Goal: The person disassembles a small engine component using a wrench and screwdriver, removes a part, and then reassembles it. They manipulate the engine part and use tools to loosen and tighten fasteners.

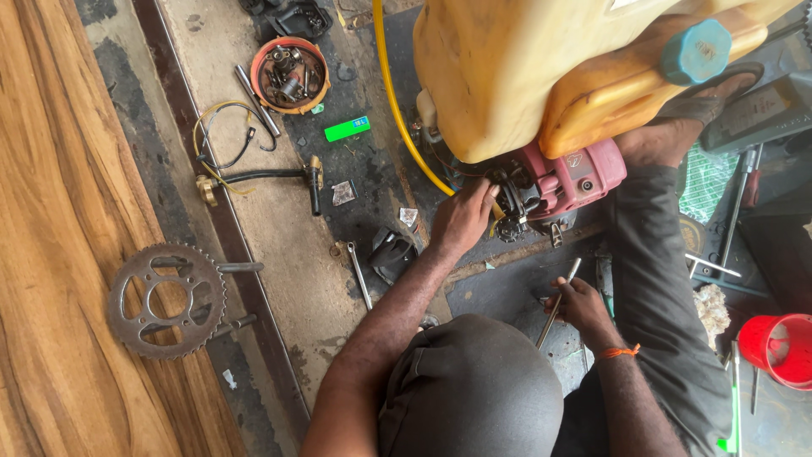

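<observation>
My left hand (462, 216) presses its fingertips against the dark metal parts of a small red engine (565, 179) that sits under a big yellow plastic tank (541, 68) with a teal cap (695, 51). A yellow tube (397, 110) runs down beside the tank to the engine. My right hand (579, 306) is closed around a thin metal tool (558, 300), held low near the floor, a short way below the engine. My knees in dark trousers fill the bottom of the view.
A toothed sprocket (167, 298) lies at left on the wooden board. An orange bowl of small parts (289, 74), a green lighter (348, 129), a cable with brass fittings (254, 176), a spanner (359, 272) and a red cup (782, 349) lie around.
</observation>
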